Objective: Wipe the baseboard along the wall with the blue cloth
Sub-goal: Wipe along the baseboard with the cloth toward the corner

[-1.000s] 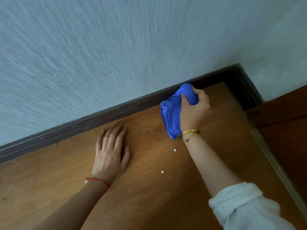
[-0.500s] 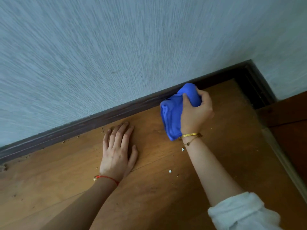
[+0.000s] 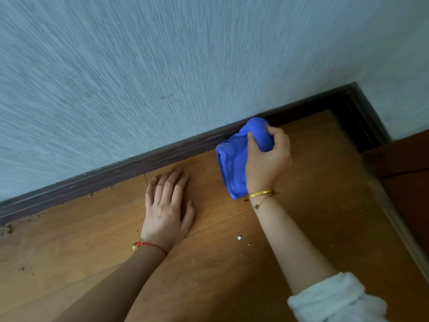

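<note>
Right hand: the right hand (image 3: 267, 163), at about 2 o'clock from the picture's middle, has thumb and fingers curled round the bunched blue cloth (image 3: 234, 163) and grips it; a gold bangle (image 3: 260, 194) and a thin chain sit at the wrist, and a rolled white sleeve (image 3: 336, 298) shows at 5 o'clock.
Left hand: the left hand (image 3: 167, 210), just below the middle, lies flat on the wooden floor (image 3: 209, 275) with fingers straight and close together, holding nothing; its fingertips point toward 12 o'clock and stop just short of the baseboard; a red string bracelet (image 3: 153, 246) circles the wrist.
Blue cloth: the cloth's top end, at the 1 o'clock side of the right hand, presses against the baseboard; the rest hangs down past the palm toward the wrist.
Baseboard: the dark baseboard (image 3: 116, 173) runs from 9 o'clock up to 2 o'clock, where it meets a corner.
Wall: a pale blue-grey textured wall (image 3: 162, 66) fills the upper half.
Floor: small crumbs (image 3: 90, 195) lie along the foot of the baseboard at 9 o'clock, and a white fleck (image 3: 239, 238) lies between the two forearms.
Right edge: a darker wooden panel (image 3: 404, 163) stands at 3 o'clock.
</note>
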{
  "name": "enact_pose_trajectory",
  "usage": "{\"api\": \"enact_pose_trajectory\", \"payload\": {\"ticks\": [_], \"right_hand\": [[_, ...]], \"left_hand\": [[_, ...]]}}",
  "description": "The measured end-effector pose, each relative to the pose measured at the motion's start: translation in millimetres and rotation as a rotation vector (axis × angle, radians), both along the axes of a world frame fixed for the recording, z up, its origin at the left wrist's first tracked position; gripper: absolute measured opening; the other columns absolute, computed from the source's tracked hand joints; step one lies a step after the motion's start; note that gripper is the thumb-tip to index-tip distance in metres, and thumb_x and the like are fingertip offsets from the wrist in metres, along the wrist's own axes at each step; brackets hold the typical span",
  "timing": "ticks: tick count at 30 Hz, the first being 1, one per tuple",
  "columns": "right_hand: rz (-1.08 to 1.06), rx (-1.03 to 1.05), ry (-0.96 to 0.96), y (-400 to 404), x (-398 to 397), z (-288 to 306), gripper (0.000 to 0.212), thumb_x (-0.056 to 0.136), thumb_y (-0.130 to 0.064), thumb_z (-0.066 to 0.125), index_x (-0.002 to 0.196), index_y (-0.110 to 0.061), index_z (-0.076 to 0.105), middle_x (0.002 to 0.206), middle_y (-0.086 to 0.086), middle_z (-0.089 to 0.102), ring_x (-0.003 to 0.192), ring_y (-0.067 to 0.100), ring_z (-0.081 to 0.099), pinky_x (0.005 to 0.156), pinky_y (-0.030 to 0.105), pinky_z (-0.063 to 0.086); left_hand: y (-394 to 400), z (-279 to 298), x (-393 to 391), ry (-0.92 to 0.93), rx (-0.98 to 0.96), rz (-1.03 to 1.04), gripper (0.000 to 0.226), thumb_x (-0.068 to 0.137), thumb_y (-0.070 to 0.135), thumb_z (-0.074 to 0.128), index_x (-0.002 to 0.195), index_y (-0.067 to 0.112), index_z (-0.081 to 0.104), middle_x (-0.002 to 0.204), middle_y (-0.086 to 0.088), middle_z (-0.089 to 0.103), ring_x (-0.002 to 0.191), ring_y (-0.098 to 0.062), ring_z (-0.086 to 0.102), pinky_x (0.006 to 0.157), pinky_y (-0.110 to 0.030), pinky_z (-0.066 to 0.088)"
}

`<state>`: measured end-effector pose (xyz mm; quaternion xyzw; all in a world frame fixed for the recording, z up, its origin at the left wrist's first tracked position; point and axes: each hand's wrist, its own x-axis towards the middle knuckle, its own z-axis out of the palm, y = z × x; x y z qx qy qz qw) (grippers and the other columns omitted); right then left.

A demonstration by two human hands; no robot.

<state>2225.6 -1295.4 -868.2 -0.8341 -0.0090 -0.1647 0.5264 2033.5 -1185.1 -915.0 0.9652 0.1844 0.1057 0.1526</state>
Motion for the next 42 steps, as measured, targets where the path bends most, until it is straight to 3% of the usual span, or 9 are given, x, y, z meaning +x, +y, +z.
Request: {"api": "enact_pose_trajectory", "payload": {"ticks": [3, 6, 10, 13, 22, 27, 33, 36, 42], "right_hand": [[0.094, -0.025, -0.047, 21.1, -27.9, 0.1, 0.017, 0.075, 0.005, 0.077, 0.086, -0.005, 0.069, 0.086, -0.002, 0.060, 0.082, -0.002, 0.051, 0.076, 0.000, 0.034], [0.207, -0.026, -0.044, 19.9, -33.4, 1.9, 0.016, 0.076, 0.004, 0.077, 0.086, -0.007, 0.070, 0.088, 0.003, 0.064, 0.083, 0.004, 0.058, 0.077, 0.007, 0.041], [0.054, -0.006, 0.010, -9.0, 7.2, 2.1, 0.021, 0.075, -0.006, 0.078, 0.094, -0.009, 0.070, 0.094, 0.002, 0.064, 0.085, 0.007, 0.058, 0.078, 0.016, 0.046], [-0.023, -0.004, 0.021, -13.6, 21.3, 4.7, 0.020, 0.077, -0.009, 0.078, 0.095, -0.007, 0.069, 0.095, 0.003, 0.064, 0.085, 0.006, 0.057, 0.077, 0.007, 0.043], [0.224, -0.117, -0.076, -4.9, -2.9, 1.9, 0.018, 0.073, 0.001, 0.079, 0.087, -0.006, 0.071, 0.088, 0.006, 0.064, 0.081, 0.000, 0.054, 0.076, 0.005, 0.039], [-0.064, -0.020, 0.008, -20.2, 31.5, 5.5, 0.021, 0.075, -0.009, 0.076, 0.095, -0.005, 0.069, 0.096, 0.008, 0.065, 0.089, 0.015, 0.060, 0.082, 0.031, 0.051], [0.213, -0.102, -0.107, 7.2, -18.4, -2.2, 0.016, 0.076, 0.003, 0.077, 0.088, -0.005, 0.071, 0.089, 0.005, 0.063, 0.083, 0.006, 0.057, 0.078, 0.009, 0.042], [0.225, -0.109, -0.099, -4.0, -5.3, -1.4, 0.017, 0.075, 0.004, 0.077, 0.088, -0.004, 0.071, 0.088, 0.003, 0.063, 0.082, -0.001, 0.054, 0.078, 0.002, 0.038], [-0.015, -0.039, 0.062, -15.0, 24.7, -1.3, 0.025, 0.074, -0.006, 0.077, 0.098, -0.005, 0.069, 0.099, 0.005, 0.065, 0.091, 0.016, 0.062, 0.083, 0.023, 0.049]], "left_hand": [[0.2, -1.6, 0.7, -0.003, 0.006, -0.003, 0.056, 0.092, 0.031, 0.050, 0.143, 0.007, 0.054, 0.150, -0.012, 0.050, 0.141, -0.031, 0.042, 0.122, -0.053, 0.025], [0.5, -2.0, 0.1, -0.001, 0.010, -0.003, 0.057, 0.092, 0.031, 0.050, 0.143, 0.007, 0.054, 0.150, -0.012, 0.050, 0.140, -0.031, 0.042, 0.122, -0.053, 0.025], [1.0, -0.2, -0.3, 0.010, 0.000, -0.004, 0.057, 0.094, 0.031, 0.050, 0.145, 0.008, 0.052, 0.152, -0.011, 0.048, 0.142, -0.030, 0.040, 0.123, -0.053, 0.023], [0.8, -0.3, -0.6, 0.027, -0.006, -0.006, 0.057, 0.094, 0.032, 0.050, 0.147, 0.009, 0.050, 0.153, -0.010, 0.047, 0.144, -0.030, 0.039, 0.123, -0.054, 0.022], [1.1, -0.6, -0.8, 0.011, 0.000, -0.010, 0.056, 0.093, 0.032, 0.049, 0.144, 0.008, 0.053, 0.150, -0.012, 0.049, 0.141, -0.031, 0.042, 0.121, -0.056, 0.026], [1.2, 0.0, -1.0, 0.019, 0.006, -0.005, 0.057, 0.094, 0.032, 0.051, 0.146, 0.008, 0.052, 0.152, -0.012, 0.048, 0.142, -0.030, 0.040, 0.122, -0.055, 0.025], [0.5, -1.0, -0.2, 0.012, 0.004, -0.008, 0.056, 0.093, 0.031, 0.050, 0.144, 0.008, 0.053, 0.152, -0.011, 0.048, 0.142, -0.031, 0.041, 0.121, -0.055, 0.026], [1.7, -0.1, -1.2, 0.016, 0.001, -0.016, 0.057, 0.094, 0.031, 0.049, 0.145, 0.008, 0.052, 0.152, -0.011, 0.048, 0.143, -0.031, 0.040, 0.122, -0.055, 0.024], [0.8, 0.8, -0.6, 0.028, 0.007, -0.010, 0.057, 0.095, 0.033, 0.048, 0.146, 0.008, 0.050, 0.153, -0.011, 0.046, 0.144, -0.030, 0.038, 0.124, -0.053, 0.021]]}}
